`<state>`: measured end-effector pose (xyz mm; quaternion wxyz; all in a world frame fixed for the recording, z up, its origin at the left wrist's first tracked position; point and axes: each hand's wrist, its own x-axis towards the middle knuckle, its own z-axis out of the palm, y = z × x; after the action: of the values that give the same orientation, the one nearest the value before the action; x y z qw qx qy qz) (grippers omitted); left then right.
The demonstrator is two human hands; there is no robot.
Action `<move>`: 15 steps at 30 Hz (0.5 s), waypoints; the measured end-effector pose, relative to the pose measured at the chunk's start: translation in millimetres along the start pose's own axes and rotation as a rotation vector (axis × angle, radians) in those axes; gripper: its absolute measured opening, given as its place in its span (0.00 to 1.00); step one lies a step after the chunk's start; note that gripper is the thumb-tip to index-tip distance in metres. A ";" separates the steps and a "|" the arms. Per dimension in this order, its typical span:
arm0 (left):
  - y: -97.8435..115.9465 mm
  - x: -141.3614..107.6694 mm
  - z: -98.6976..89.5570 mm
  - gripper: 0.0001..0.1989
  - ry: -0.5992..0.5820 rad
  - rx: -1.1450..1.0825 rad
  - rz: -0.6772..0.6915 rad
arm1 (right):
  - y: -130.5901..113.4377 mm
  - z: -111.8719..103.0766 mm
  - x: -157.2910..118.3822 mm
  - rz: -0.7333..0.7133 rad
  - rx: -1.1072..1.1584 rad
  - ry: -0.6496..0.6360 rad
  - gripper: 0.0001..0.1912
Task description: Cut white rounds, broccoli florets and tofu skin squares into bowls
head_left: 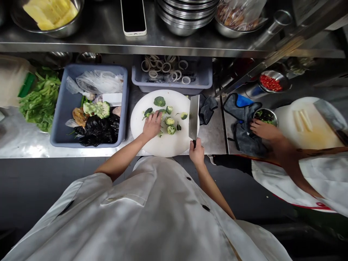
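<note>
A round white cutting board (174, 143) lies on the steel counter with several broccoli pieces (170, 121) on it. Over its left part, my left hand (152, 125) reaches down among the pieces, touching broccoli at its fingertips; what is under the fingers is partly hidden. My right hand (197, 151) is closed round the black handle of a cleaver (194, 116), at the board's right edge. The wide blade points away from me, over the board's right rim. One larger floret (159, 101) rests near the far side of the board.
A blue-grey bin (58, 119) with broccoli and black bags stands left, leafy greens (40, 101) beyond it. Another bin (171, 86) holds white rings. A shelf (108, 49) crosses behind. At right are dark cloths (208, 108), a co-worker's hand (265, 129) at a bowl and another board (288, 123).
</note>
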<state>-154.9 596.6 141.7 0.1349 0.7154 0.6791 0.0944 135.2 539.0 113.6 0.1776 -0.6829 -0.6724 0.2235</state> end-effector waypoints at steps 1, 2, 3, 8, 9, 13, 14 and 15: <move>1.7 3.7 -2.8 0.35 0.018 0.000 -0.013 | 0.2 0.5 0.1 0.000 -0.001 -0.001 0.16; 3.8 10.1 -5.7 0.35 0.034 -0.005 -0.031 | 0.2 0.9 0.1 -0.001 -0.003 -0.003 0.16; 5.7 19.1 -8.2 0.38 0.039 -0.013 -0.052 | 0.3 1.2 0.2 -0.001 -0.005 -0.006 0.16; 5.7 77.8 -9.8 0.63 -0.175 -0.051 -0.143 | -0.1 1.1 0.0 -0.010 -0.007 -0.015 0.17; 3.4 85.4 -8.5 0.65 -0.204 -0.052 -0.148 | -0.2 1.1 -0.2 -0.011 -0.005 -0.016 0.17; -6.0 90.3 -4.5 0.65 -0.202 -0.053 -0.139 | -0.2 2.8 -1.4 -0.005 0.008 -0.022 0.17; -7.2 87.8 -4.1 0.64 -0.196 -0.053 -0.134 | -0.2 3.6 -1.9 -0.003 0.010 -0.020 0.16; -7.8 85.0 -3.8 0.64 -0.191 -0.051 -0.131 | -0.2 4.4 -2.4 -0.001 0.013 -0.018 0.16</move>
<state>-158.4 681.9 138.7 0.2232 0.6714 0.7059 0.0339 132.6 536.4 110.2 0.1761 -0.6795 -0.6728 0.2338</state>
